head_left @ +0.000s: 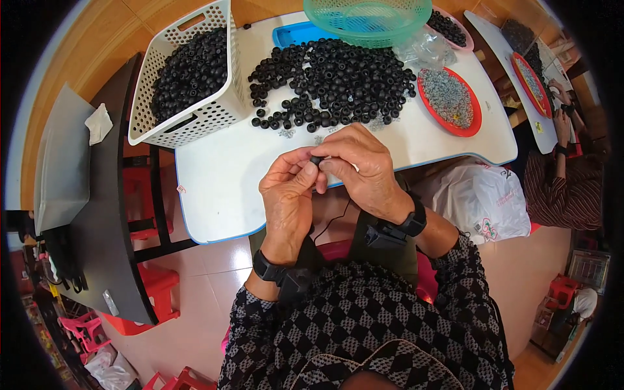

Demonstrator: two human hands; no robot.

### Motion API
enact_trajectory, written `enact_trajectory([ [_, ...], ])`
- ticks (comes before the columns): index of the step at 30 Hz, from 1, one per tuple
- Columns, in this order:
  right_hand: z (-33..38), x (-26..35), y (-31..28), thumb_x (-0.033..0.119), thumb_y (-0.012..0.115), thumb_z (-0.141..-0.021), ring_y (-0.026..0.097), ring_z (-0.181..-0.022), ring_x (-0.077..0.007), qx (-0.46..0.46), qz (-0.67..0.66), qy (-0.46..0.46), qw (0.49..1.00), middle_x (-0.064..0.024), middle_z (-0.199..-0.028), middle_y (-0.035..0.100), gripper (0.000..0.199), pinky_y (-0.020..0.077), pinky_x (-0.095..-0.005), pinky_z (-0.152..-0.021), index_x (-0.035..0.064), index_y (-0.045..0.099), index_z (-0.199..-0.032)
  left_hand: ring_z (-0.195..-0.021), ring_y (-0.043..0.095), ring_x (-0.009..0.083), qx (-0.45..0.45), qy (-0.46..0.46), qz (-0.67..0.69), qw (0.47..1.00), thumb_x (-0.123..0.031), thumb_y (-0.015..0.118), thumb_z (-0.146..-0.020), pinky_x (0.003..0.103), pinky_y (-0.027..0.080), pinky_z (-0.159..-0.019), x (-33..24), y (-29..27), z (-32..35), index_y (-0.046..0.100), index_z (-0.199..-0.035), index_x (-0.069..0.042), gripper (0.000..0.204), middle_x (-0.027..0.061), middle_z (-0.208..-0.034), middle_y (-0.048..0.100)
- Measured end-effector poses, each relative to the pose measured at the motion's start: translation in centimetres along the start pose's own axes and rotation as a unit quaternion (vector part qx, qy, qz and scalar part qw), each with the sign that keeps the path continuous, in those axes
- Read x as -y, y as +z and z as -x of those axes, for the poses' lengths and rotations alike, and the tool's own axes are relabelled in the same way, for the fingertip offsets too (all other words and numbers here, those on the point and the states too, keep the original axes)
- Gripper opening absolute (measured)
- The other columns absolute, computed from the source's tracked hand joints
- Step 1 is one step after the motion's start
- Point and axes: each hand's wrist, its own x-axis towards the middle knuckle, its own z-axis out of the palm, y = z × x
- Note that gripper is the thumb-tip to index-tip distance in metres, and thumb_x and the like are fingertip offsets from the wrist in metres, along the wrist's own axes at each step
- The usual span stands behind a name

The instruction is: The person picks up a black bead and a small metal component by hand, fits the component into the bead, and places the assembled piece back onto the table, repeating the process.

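My left hand (288, 188) and my right hand (365, 168) meet above the near edge of the white table (218, 188). Between their fingertips is a small black round piece (316, 160), pinched from both sides; the fingers cover part of it. Just beyond my hands spreads a heap of similar black round pieces (354, 78), many showing a hole. A few small clear bits (286, 133) lie along the heap's near edge. To the right, a red oval tray (477, 123) holds many small clear pieces.
A white perforated basket (214, 97) full of black pieces stands at the left. Behind the heap are a green colander (367, 23), a blue tray (292, 34) and a clear plastic bag (426, 49). A white bag (484, 201) sits right of the table; another person (565, 188) works beyond it.
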Motion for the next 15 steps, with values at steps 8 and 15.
enact_trajectory([
  [8, 2.4, 2.5, -0.5, -0.01, 0.082, -0.09, 0.071, -0.1, -0.0261, -0.009, -0.059, 0.088, 0.994, -0.0103, -0.108, 0.079, 0.033, 0.0585, -0.0386, -0.086, 0.0024, 0.084, -0.12, -0.081, 0.07, 0.0222, 0.015, -0.053, 0.039, 0.998, -0.004, 0.075, -0.11, 0.035, 0.056, -0.074, 0.1, -0.3, 2.2, 0.075, -0.133, 0.008, 0.025, 0.0138, -0.106, 0.079],
  [15, 3.5, 3.5, -1.0, -0.005, 0.082, -0.091, 0.072, -0.096, -0.0288, -0.008, 0.017, 0.017, 1.0, -0.0114, -0.105, 0.08, 0.029, 0.0582, -0.0399, -0.086, 0.0007, 0.084, -0.119, -0.079, 0.069, 0.0211, -0.007, -0.089, 0.06, 0.994, -0.011, 0.073, -0.114, 0.036, 0.054, -0.072, 0.4, 0.1, 3.9, 0.074, -0.132, 0.007, 0.026, 0.0139, -0.103, 0.077],
])
